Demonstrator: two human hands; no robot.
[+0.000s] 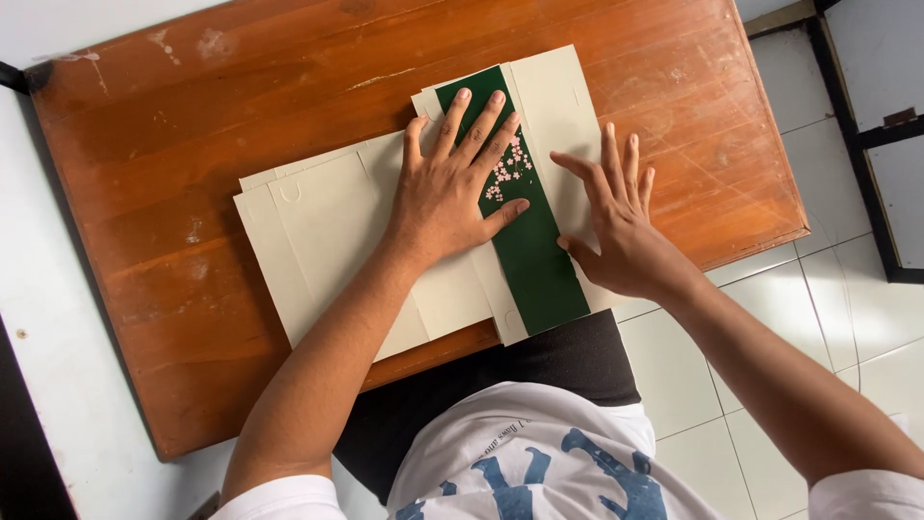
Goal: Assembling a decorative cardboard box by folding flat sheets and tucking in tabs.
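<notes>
From the head view I see my left hand (452, 188) spread flat, fingers fanned wide and pressed palm-down on the flattened cardboard box (327, 241) that lies on the wooden table (173, 144). It grips nothing; its fingertips reach onto the dark green panel (534, 255), and the thumb lies across that panel's left edge just below a cluster of small pink blossoms (510, 169) printed on the green. My right hand (616, 226) is also open, fingers loosely splayed and pointing away from me, resting on the pale flap to the right of the green strip, the thumb touching the strip's right edge. It too holds nothing, only pressing down. The box is unfolded into cream-coloured sheets, sitting slightly askew near the table's near edge, with its lower corner overhanging toward my lap. The green panel runs lengthwise through it, between my two hands. Beyond the table's right edge I see white floor tiles (770, 318), and below the frame's centre my white shirt with a blue print (539, 462).
</notes>
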